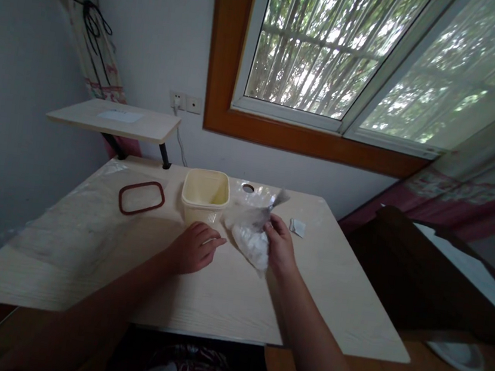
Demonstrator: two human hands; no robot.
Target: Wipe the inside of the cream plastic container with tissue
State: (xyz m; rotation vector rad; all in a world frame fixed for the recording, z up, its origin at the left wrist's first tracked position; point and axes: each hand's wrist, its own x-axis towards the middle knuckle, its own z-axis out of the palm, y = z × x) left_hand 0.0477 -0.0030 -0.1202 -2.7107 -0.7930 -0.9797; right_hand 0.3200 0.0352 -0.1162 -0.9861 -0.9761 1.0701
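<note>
My right hand (280, 244) grips a clear plastic bag (252, 243) with white contents, which I cannot make out further. The bag hangs just above the table, its crumpled upper end rising past my fingers. My left hand (194, 248) is in front of a cream-coloured plastic bin (204, 207), close to its lower front wall. Its fingers are loosely bent and apart, one of them pointing right towards the bag, and I see nothing held in them. The bin stands upright, and its inside looks bare where it shows.
On the left of the table (223, 309) lie a reddish-brown rounded frame (141, 198) and a spread clear plastic sheet (74, 230). A small white packet (297, 227) lies on the right. A raised shelf (115, 118) with a paper stands at the back left.
</note>
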